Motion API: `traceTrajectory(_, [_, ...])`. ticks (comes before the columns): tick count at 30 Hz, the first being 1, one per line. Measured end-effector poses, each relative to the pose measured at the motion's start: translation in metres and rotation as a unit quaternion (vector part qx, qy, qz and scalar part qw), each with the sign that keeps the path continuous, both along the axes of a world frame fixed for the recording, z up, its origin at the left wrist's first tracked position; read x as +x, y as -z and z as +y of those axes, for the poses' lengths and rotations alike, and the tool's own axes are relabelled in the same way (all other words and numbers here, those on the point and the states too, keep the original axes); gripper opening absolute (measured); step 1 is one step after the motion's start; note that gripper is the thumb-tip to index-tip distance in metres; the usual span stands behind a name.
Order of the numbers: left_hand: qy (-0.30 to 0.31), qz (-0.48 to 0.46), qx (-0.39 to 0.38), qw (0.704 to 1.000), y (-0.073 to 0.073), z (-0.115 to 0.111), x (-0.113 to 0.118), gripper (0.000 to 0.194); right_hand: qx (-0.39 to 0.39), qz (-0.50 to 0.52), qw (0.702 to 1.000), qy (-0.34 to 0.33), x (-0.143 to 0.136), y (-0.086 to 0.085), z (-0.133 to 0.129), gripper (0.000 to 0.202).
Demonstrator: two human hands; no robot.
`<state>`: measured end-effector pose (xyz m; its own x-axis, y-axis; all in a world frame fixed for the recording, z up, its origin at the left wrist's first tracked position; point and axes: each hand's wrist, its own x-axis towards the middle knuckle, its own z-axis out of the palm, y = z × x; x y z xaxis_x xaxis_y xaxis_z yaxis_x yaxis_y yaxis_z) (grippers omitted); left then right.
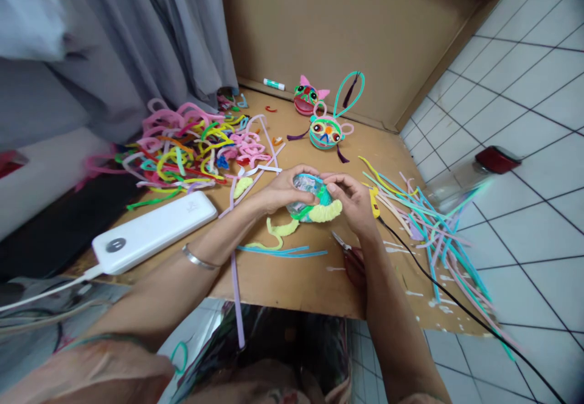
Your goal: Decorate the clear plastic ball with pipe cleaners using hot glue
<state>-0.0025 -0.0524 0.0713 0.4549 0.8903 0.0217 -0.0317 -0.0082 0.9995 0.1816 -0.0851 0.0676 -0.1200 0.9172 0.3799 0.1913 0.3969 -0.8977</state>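
Single head cam, worn on person's head, looking fwd & down at hands.

Turquoise-rimmed craft piece (yellow-edged), handheld

"Please, which colours has the craft piece?"
"It is turquoise and bright green, with a pale yellow strip."
"And the scissors?"
"Their handles are dark red."
"How are the tiles patterned?"
"They are whitish, crossed by a grid of dark lines. The curtain is grey, and the power bank is white."
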Motion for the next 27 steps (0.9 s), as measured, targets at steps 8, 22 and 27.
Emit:
traceTrajectory(8, [-0.004,0.011,0.013,1.0,0.001,-0.001,0.0,0.065,-0.039,0.04,0.998,0.015,0.0,0.012,0.007,0.036])
traceTrajectory(22, [0.016,-0.013,0.004,1.0,0.009,0.005,-0.002,0.063,0.187,-0.215,0.958,-0.027,0.016,-0.004,0.002,0.023])
traceTrajectory(27, [0.017,-0.023,-0.001,1.0,0.009,0.006,-0.001,0.063,0.249,-0.299,0.92,-0.041,0.023,-0.014,0.008,0.02])
